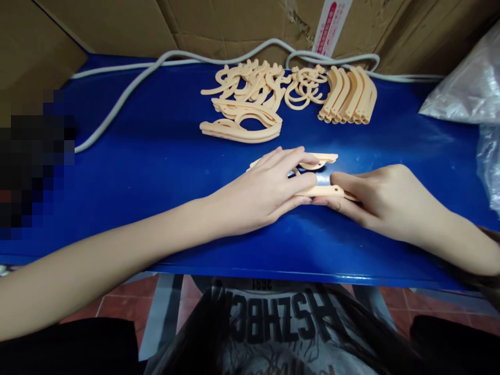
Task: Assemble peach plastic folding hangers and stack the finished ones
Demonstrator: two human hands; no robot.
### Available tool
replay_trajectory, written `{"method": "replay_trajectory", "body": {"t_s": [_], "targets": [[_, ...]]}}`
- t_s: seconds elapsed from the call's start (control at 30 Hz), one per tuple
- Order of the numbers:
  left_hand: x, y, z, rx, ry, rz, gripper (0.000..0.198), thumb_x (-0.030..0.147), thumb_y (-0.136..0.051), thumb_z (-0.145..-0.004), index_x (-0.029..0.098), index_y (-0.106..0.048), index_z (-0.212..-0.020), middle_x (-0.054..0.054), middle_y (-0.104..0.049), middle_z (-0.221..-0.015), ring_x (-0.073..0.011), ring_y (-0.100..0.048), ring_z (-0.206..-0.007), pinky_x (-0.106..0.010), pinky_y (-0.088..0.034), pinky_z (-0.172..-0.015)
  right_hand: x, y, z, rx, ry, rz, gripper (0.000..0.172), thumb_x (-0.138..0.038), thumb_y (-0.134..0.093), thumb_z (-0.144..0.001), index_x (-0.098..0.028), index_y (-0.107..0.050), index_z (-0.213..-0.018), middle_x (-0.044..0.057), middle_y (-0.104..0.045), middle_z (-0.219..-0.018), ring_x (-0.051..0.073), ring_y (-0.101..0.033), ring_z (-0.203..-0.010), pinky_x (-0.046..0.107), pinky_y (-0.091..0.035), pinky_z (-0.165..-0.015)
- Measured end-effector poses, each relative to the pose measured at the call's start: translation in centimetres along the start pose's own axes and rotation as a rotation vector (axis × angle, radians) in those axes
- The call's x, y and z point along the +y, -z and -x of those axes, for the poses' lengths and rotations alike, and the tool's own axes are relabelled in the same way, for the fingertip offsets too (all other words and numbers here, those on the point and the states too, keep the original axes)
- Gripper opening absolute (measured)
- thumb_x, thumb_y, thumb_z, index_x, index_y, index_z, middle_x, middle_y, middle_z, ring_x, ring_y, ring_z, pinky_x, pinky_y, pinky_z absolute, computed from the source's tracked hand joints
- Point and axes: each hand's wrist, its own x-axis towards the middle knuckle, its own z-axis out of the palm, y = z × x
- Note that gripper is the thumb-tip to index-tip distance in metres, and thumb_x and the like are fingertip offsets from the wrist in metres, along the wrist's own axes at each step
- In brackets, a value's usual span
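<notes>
Near the middle of the blue table, my left hand (277,182) grips a beige plastic hanger arm (322,191), with its thumb below and a finger above. My right hand (375,195) pinches the right end of that arm, where a small hole shows; a thin tip of beige plastic sticks out beside its fingers. Under and behind my left fingers lies another beige hanger part (322,158), partly hidden. Beyond my hands sit assembled-looking folding hangers (242,133), stacked together.
At the back are a pile of curved hanger arms (250,83), loose hooks (300,91) and a row of hanger arms (347,96). A white cable (128,94) runs along the cardboard (234,26). Clear plastic bags (464,83) rest at the right.
</notes>
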Motion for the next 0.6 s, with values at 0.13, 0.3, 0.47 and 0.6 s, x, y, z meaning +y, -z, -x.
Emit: {"method": "replay_trajectory", "body": {"t_s": [0.13,0.3,0.47,0.6], "targets": [[-0.06,0.02,0.01,-0.008,0.004,-0.003,0.029,0.028,-0.048,-0.123,0.019,-0.072,-0.137,-0.022,-0.053,-0.18,-0.042,-0.05,-0.17,-0.075,-0.039,-0.141,0.12,-0.22,0.25,0.089,0.062,0.074,0.069,-0.073,-0.023,-0.12,-0.026,-0.041,-0.073,-0.001,-0.046,-0.052,0.015,-0.044,-0.047,0.031,-0.02,-0.056],[-0.06,0.11,0.1,-0.015,0.009,-0.015,0.03,0.025,-0.047,-0.123,0.018,-0.073,-0.137,-0.023,-0.055,-0.177,-0.0447,-0.045,-0.173,-0.08,-0.035,-0.141,0.37,-0.55,0.46,0.187,0.128,0.205,0.067,-0.068,-0.032,-0.121,-0.024,-0.053,-0.075,0.0,-0.052,-0.055,0.015,-0.045,-0.049,0.031,-0.022,-0.056],[0.02,0.33,0.04,-0.019,-0.019,-0.008,0.03,0.026,-0.046,-0.123,0.016,-0.074,-0.129,-0.024,-0.06,-0.172,-0.0426,-0.052,-0.168,-0.078,-0.037,-0.141,0.32,-0.27,0.61,0.259,0.162,0.264,0.061,-0.06,-0.046,-0.12,-0.024,-0.054,-0.072,-0.001,-0.05,-0.054,0.015,-0.045,-0.053,0.033,-0.023,-0.06],[0.01,0.48,0.01,-0.01,-0.043,-0.008,0.033,0.029,-0.046,-0.124,0.017,-0.075,-0.135,-0.024,-0.062,-0.168,-0.0407,-0.058,-0.162,-0.074,-0.044,-0.137,0.55,-0.05,0.55,0.237,0.193,0.174,0.067,-0.066,-0.043,-0.12,-0.023,-0.053,-0.069,-0.002,-0.046,-0.052,0.014,-0.043,-0.051,0.033,-0.021,-0.059]]}}
